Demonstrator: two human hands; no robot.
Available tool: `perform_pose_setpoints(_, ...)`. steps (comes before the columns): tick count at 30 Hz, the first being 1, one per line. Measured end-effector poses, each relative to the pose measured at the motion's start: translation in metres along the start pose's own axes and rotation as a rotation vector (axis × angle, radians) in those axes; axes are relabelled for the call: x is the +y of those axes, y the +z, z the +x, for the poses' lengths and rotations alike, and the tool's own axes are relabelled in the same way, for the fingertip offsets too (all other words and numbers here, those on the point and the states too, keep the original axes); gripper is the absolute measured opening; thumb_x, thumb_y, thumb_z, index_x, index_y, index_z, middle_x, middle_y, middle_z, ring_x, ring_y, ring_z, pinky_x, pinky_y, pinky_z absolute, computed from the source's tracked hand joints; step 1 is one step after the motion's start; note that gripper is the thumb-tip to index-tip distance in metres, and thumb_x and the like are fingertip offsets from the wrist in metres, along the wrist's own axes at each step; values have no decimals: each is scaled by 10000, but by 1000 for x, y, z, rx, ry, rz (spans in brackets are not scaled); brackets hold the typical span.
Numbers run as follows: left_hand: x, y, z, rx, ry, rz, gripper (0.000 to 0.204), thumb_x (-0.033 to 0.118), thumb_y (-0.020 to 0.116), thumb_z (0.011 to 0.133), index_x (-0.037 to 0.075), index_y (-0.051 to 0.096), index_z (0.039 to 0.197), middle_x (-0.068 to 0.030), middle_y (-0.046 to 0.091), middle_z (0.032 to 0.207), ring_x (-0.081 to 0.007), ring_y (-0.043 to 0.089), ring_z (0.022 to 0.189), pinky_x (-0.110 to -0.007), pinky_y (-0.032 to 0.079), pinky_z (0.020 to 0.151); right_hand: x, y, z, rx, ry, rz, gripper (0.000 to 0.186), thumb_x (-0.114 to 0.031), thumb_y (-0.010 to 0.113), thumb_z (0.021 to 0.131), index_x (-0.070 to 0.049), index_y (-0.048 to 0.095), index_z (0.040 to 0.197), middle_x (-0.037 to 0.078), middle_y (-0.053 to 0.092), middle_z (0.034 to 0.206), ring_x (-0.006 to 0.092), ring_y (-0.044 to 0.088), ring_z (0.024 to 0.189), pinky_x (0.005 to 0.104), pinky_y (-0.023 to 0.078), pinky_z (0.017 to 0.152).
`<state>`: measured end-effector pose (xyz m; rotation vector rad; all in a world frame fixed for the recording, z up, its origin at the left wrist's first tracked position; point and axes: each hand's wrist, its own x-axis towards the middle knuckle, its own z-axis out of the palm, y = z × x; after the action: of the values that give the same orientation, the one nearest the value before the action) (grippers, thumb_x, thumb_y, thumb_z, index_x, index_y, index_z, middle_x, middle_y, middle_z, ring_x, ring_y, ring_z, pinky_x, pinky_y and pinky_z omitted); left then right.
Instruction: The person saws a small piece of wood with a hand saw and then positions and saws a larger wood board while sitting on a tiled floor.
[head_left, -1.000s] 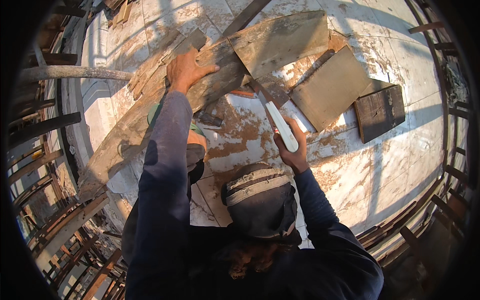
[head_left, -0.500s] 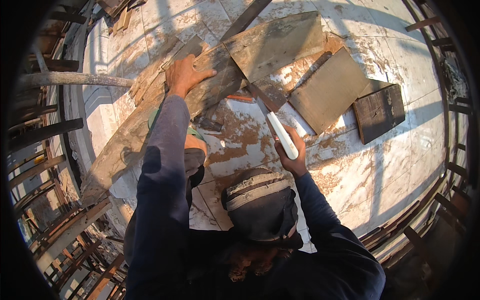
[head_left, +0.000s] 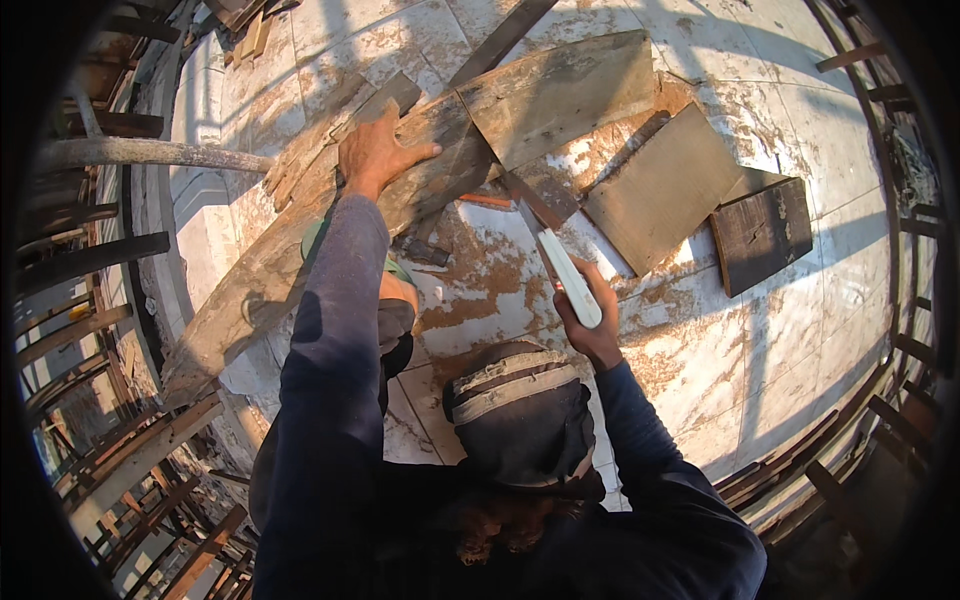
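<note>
A long, weathered wooden plank (head_left: 560,95) lies slantwise in front of me, a dark cut line running across it. My left hand (head_left: 378,155) presses down on it left of the line, thumb stretched out and fingers bent over its far side. In my right hand (head_left: 590,310) is a handsaw (head_left: 570,278), held by its pale handle. Its blade slopes from the handle up to the plank's near edge, at the cut line. Beneath my left forearm, a foot in a green sandal (head_left: 398,270) rests by the plank, partly hidden.
A flat board (head_left: 662,188) and a shorter dark block (head_left: 765,235) lie to the right on the sawdust-strewn tile floor (head_left: 740,370). A narrow dark strip (head_left: 502,42) sticks out beyond the plank. Wooden slats (head_left: 95,250) line the left side, and a pole (head_left: 160,155) reaches in there.
The whole view has shifted slightly. The handsaw stays at the cut line with little visible movement, and my left hand keeps its place on the plank.
</note>
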<state>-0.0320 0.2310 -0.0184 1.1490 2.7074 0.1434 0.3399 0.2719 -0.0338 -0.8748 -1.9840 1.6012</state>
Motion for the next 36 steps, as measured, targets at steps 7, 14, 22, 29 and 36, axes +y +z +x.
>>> perform_pose_setpoints(7,-11,-11,-14,-62,-44,4,930,698,760,620,23,624,1245,-143,708,809,-313,696,849,-431,540,768,14,12,-24,29,-51,-53,489,-28,642,795,-66,553,1274,136,683,917,181,686,798,297,518,723)
perform_pose_setpoints(14,-6,5,-2,-64,-25,11,987,721,762,604,2,609,1263,-149,716,850,-300,702,859,-429,548,740,-5,-47,-92,2,154,-35,456,7,587,810,6,559,1265,165,679,1108,185,675,981,295,506,858)
perform_pose_setpoints(22,-25,18,-4,41,-2,-16,828,710,766,614,59,681,1119,-113,691,745,-276,695,740,-421,550,682,8,23,18,-29,-47,9,476,-12,634,808,-37,544,1275,153,684,956,210,674,826,318,510,750)
perform_pose_setpoints(29,-6,5,1,-30,-21,-4,819,702,777,598,43,689,1075,-116,694,737,-287,697,743,-418,542,675,-12,-59,-132,-56,118,-129,498,10,582,800,23,525,1295,220,668,1169,255,675,1073,330,502,919)
perform_pose_setpoints(36,6,-3,-12,-18,-26,19,840,661,791,615,65,644,1189,-132,706,797,-317,701,842,-449,517,788,18,52,78,95,-196,37,404,-18,638,806,-25,562,1203,129,646,894,184,626,850,299,476,781)
